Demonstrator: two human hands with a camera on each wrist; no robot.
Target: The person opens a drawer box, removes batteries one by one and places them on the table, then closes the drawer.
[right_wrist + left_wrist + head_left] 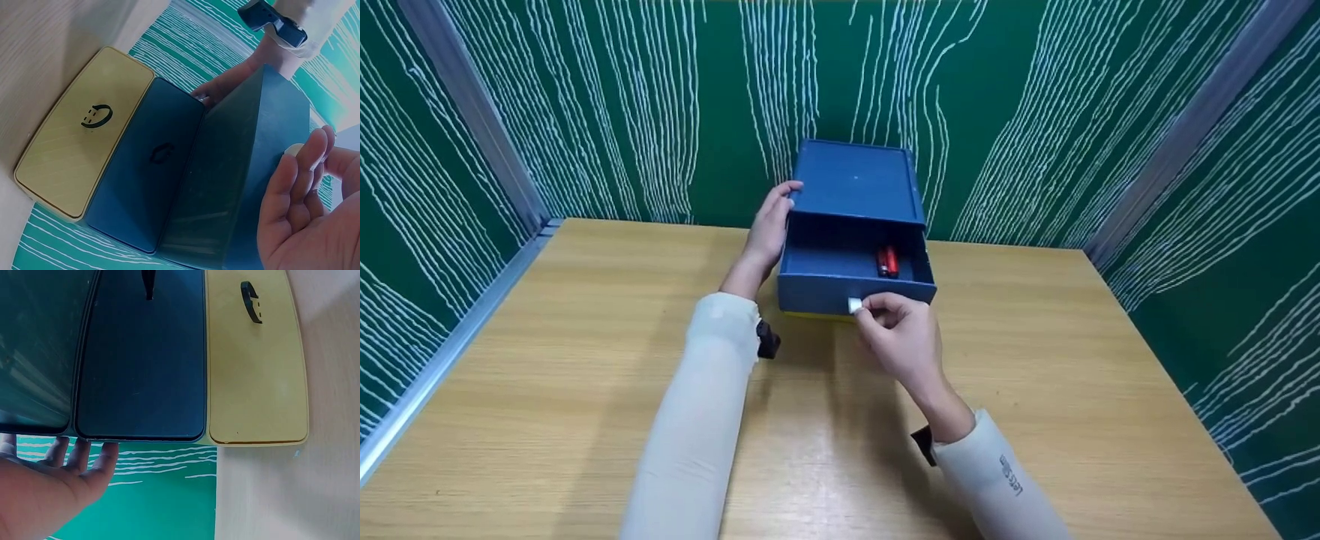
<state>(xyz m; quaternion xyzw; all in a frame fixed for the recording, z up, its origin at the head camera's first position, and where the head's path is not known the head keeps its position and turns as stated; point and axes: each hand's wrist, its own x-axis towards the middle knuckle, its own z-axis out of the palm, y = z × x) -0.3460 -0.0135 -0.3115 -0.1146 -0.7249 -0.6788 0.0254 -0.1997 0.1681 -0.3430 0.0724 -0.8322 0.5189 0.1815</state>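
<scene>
A small drawer cabinet with a blue top stands at the back of the table. Its top drawer is pulled out, and two small red cylinders that look like batteries lie inside toward the right. My right hand pinches a small white tab on that drawer's front between thumb and forefinger. Against the cabinet's left side rests my left hand, its fingers extended along it. Below, the blue middle drawer and the yellow bottom drawer are closed, each with a dark handle.
Wooden table extends in front and to both sides of the cabinet. Behind it rises a green wall with wavy white lines, close to the cabinet's back. Metal posts stand at the corners.
</scene>
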